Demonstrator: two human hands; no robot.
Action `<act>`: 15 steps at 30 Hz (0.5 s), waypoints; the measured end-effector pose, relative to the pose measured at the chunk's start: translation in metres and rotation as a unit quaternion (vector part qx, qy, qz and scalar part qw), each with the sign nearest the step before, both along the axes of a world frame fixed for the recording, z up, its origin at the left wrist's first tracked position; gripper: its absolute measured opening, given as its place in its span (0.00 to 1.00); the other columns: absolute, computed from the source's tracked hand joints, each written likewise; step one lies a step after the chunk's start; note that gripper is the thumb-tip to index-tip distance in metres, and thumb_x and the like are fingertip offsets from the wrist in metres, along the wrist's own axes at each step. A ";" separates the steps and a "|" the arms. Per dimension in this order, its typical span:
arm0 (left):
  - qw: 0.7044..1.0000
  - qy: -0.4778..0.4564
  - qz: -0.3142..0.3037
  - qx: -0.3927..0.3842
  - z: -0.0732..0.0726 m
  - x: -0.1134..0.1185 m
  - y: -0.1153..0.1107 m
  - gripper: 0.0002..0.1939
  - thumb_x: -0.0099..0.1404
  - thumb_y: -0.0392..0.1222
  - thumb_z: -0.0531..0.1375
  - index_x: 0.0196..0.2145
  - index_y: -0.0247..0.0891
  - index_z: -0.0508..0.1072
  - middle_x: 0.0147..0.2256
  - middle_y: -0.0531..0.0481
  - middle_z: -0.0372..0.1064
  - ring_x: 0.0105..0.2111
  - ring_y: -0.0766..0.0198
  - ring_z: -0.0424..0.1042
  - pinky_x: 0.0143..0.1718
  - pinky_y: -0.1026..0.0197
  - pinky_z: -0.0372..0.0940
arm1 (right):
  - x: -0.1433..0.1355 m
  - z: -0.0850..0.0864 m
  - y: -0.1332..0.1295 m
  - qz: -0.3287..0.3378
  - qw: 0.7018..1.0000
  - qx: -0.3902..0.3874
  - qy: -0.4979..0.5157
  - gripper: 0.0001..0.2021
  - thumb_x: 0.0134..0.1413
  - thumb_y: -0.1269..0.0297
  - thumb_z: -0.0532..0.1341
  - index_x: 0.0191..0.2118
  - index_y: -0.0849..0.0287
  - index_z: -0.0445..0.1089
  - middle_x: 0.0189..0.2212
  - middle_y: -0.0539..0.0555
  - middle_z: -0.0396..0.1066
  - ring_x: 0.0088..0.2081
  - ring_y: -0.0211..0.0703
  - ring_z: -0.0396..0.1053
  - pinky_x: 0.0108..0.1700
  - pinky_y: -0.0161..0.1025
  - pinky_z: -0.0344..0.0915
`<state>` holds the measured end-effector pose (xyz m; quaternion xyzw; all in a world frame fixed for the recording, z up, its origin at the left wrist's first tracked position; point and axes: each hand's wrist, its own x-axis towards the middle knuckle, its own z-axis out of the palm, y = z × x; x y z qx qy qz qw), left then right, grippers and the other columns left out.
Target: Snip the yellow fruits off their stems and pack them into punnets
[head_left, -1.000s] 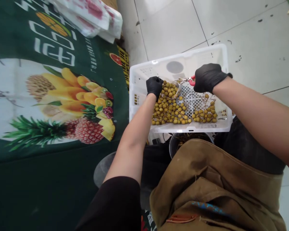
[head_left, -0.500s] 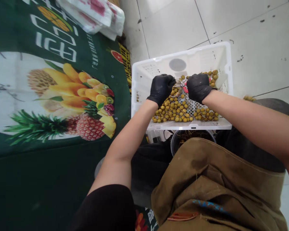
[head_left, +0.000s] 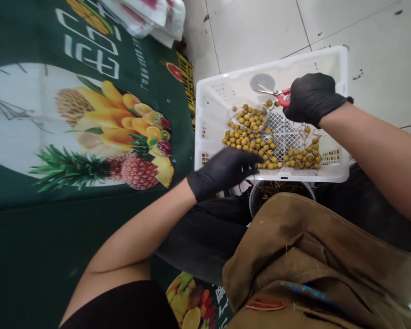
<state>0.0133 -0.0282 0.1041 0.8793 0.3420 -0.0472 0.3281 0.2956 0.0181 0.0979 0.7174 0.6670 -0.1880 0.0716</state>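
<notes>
In a black glove, my right hand (head_left: 311, 98) is closed around red-handled pruning snips (head_left: 281, 97) over the far right of a white plastic crate (head_left: 243, 177). The blades point left and are parted. My left hand (head_left: 226, 171), gloved the same way, hovers at the crate's near left edge, its fingers stretched out and slightly blurred. Round yellow-brown longans (head_left: 241, 139) lie loose on the left of the crate's mesh floor. Some sit in a clear plastic tub (head_left: 252, 118). Another cluster of longans with stems (head_left: 303, 157) lies at the near right.
Below the crate's near side stands a dark bucket (head_left: 252, 201) holding brown twigs. A green fruit-printed cover (head_left: 137, 192) hangs to the left, with white and red plastic bags (head_left: 164, 20) on top. Yellow crates (head_left: 187, 77) stand behind its edge.
My left hand has come back from the crate's middle to its near edge, and its fingers have opened. My right hand has lifted away with the snips, uncovering the tub of longans.
</notes>
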 end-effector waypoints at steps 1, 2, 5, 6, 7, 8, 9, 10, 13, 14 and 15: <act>0.999 0.005 -0.017 -0.040 -0.002 -0.005 -0.008 0.10 0.78 0.44 0.70 0.51 0.41 0.90 0.48 0.44 0.91 0.43 0.54 0.88 0.48 0.54 0.78 | 0.001 0.003 0.000 0.002 1.000 0.001 0.001 0.23 0.82 0.49 0.61 0.62 0.61 0.84 0.59 0.74 0.84 0.61 0.68 0.82 0.60 0.56 0.78; 0.998 0.013 -0.013 -0.061 -0.008 -0.011 -0.009 0.10 0.77 0.45 0.70 0.51 0.42 0.90 0.48 0.45 0.91 0.42 0.55 0.88 0.47 0.55 0.78 | 0.001 0.004 0.000 0.006 1.000 0.001 0.002 0.23 0.81 0.48 0.61 0.61 0.60 0.84 0.57 0.72 0.84 0.60 0.67 0.82 0.60 0.55 0.78; 0.993 0.059 0.099 -0.011 -0.048 -0.028 0.020 0.14 0.78 0.54 0.70 0.46 0.41 0.89 0.40 0.47 0.89 0.38 0.56 0.85 0.46 0.56 0.76 | -0.003 0.006 -0.002 0.019 1.000 0.001 0.000 0.23 0.82 0.46 0.60 0.61 0.59 0.84 0.57 0.71 0.85 0.62 0.68 0.82 0.62 0.57 0.78; 0.988 0.083 0.130 0.006 -0.066 -0.033 0.035 0.15 0.77 0.55 0.71 0.46 0.40 0.88 0.41 0.46 0.88 0.40 0.54 0.85 0.48 0.55 0.77 | -0.004 0.007 -0.003 0.021 1.000 -0.003 -0.004 0.24 0.83 0.46 0.59 0.61 0.60 0.84 0.58 0.72 0.84 0.62 0.70 0.82 0.62 0.58 0.78; 0.980 0.117 0.160 0.016 -0.084 -0.037 0.049 0.16 0.75 0.55 0.72 0.47 0.39 0.88 0.43 0.43 0.88 0.43 0.51 0.86 0.51 0.53 0.78 | -0.006 0.007 -0.003 0.021 1.000 -0.007 -0.008 0.25 0.84 0.47 0.58 0.61 0.61 0.84 0.60 0.73 0.84 0.63 0.71 0.82 0.62 0.58 0.78; 0.969 0.155 0.191 0.022 -0.102 -0.039 0.060 0.18 0.73 0.54 0.73 0.51 0.38 0.88 0.48 0.40 0.87 0.48 0.47 0.86 0.56 0.51 0.78 | -0.007 0.007 -0.004 0.023 1.000 -0.011 -0.009 0.26 0.84 0.47 0.57 0.62 0.62 0.84 0.60 0.74 0.84 0.63 0.72 0.82 0.62 0.59 0.78; 0.958 0.185 0.218 0.033 -0.119 -0.038 0.068 0.27 0.70 0.54 0.75 0.60 0.36 0.86 0.56 0.35 0.85 0.56 0.42 0.85 0.62 0.47 0.77 | -0.009 0.008 -0.004 0.025 1.000 -0.016 -0.008 0.26 0.85 0.48 0.56 0.62 0.64 0.84 0.59 0.76 0.84 0.62 0.73 0.82 0.61 0.59 0.78; 0.947 0.209 0.241 0.039 -0.134 -0.036 0.072 0.36 0.68 0.56 0.77 0.68 0.35 0.82 0.64 0.30 0.80 0.63 0.36 0.81 0.68 0.44 0.75 | -0.010 0.008 -0.004 0.027 0.999 -0.019 -0.006 0.27 0.85 0.48 0.56 0.62 0.65 0.84 0.59 0.76 0.83 0.62 0.73 0.82 0.60 0.59 0.78; 0.932 0.238 0.272 0.037 -0.166 -0.019 0.069 0.57 0.62 0.65 0.82 0.79 0.37 0.71 0.76 0.24 0.62 0.76 0.22 0.66 0.79 0.35 0.65 | -0.011 0.009 -0.005 0.034 0.999 -0.021 -0.003 0.28 0.85 0.48 0.57 0.63 0.67 0.83 0.57 0.77 0.83 0.60 0.73 0.82 0.59 0.59 0.78; 0.934 0.236 0.267 0.029 -0.171 -0.013 0.066 0.61 0.59 0.66 0.84 0.80 0.38 0.71 0.78 0.23 0.58 0.77 0.18 0.63 0.80 0.33 0.63 | -0.011 0.009 -0.004 0.034 0.999 -0.022 -0.006 0.28 0.84 0.47 0.57 0.63 0.67 0.83 0.57 0.77 0.83 0.60 0.74 0.82 0.60 0.59 0.78; 0.938 0.233 0.258 0.018 -0.175 -0.007 0.063 0.64 0.55 0.67 0.86 0.80 0.39 0.70 0.78 0.23 0.57 0.77 0.16 0.62 0.80 0.32 0.63 | -0.011 0.008 -0.004 0.034 0.999 -0.023 -0.011 0.28 0.84 0.47 0.58 0.64 0.67 0.83 0.57 0.77 0.83 0.61 0.74 0.82 0.60 0.58 0.78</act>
